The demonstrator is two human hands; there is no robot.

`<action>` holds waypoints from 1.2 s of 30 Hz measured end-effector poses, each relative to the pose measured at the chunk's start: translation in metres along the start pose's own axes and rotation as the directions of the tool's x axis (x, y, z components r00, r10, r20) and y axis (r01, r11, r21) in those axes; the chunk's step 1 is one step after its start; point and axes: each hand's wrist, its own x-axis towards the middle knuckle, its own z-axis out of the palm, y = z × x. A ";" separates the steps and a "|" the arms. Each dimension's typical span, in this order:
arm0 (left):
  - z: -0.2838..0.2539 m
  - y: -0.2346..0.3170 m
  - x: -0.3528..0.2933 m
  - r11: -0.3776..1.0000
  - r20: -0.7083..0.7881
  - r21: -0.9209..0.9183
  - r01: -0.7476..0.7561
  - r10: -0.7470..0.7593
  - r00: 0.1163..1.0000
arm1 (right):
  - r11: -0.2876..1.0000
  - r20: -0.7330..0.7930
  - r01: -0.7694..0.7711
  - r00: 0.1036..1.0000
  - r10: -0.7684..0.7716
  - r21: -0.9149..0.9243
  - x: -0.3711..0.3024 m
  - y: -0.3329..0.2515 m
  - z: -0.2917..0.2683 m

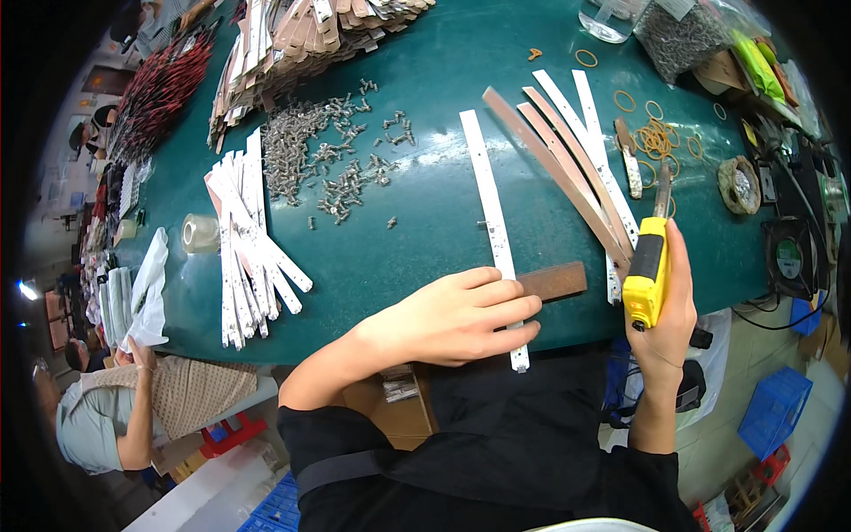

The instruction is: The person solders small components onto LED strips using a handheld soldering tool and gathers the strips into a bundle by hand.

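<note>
Head view: our left hand [452, 315] lies over a white strip [489, 199], can't tell if pinching. Our right hand [671, 321] clasps a yellow-black tool [645, 275].

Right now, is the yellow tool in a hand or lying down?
In a hand: the right hand grips the yellow tool, its metal tip pointing away.

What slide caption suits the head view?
Left hand across a white strip, right hand holding a yellow-and-black tool, grey parts scattered on a green table.
</note>
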 end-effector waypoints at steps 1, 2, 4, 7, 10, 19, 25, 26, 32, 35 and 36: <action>0.003 0.000 -0.001 1.000 0.000 0.001 0.003 -0.003 1.000 | 1.000 -0.065 0.028 0.997 -0.029 -0.012 0.000 -0.001 0.001; 0.004 -0.001 -0.002 0.999 -0.033 0.039 -0.006 0.007 0.999 | 0.999 -0.063 0.032 0.997 -0.032 -0.009 0.000 -0.002 0.001; 0.003 -0.001 -0.001 0.997 -0.068 0.079 -0.013 0.018 0.998 | 0.998 -0.061 0.032 0.997 -0.036 -0.060 0.001 -0.004 0.000; 0.000 0.001 -0.001 0.986 -0.137 0.165 -0.031 0.054 0.989 | 0.994 0.001 0.016 1.000 -0.016 -0.105 -0.004 0.000 0.002; -0.012 0.007 -0.003 0.972 -0.173 0.233 -0.024 0.065 0.983 | 0.992 0.008 0.032 0.999 -0.031 -0.120 -0.002 0.000 0.004; -0.073 0.011 -0.102 0.657 -0.197 0.619 0.431 -0.401 0.895 | 0.992 0.006 0.035 0.999 -0.035 -0.121 -0.004 0.004 0.004; -0.085 0.023 -0.173 0.536 -0.203 0.586 0.608 -0.630 0.750 | 0.992 0.076 -0.029 0.996 0.039 -0.125 -0.002 0.000 0.004; -0.085 0.024 -0.176 0.521 -0.183 0.560 0.644 -0.680 0.710 | 0.992 0.077 -0.027 0.996 0.037 -0.125 -0.002 0.001 0.004; -0.081 0.025 -0.131 0.592 -0.272 0.392 0.704 -0.657 0.704 | 0.992 0.023 0.042 0.999 -0.040 -0.119 0.002 -0.001 0.003; -0.066 0.012 -0.084 0.834 -0.263 0.177 0.523 -0.472 0.842 | 1.000 -0.067 0.006 0.998 -0.008 -0.031 0.002 0.000 -0.001; -0.064 0.011 -0.065 0.881 -0.221 0.141 0.451 -0.416 0.882 | 0.999 -0.109 -0.008 0.994 0.012 0.038 0.000 0.001 -0.003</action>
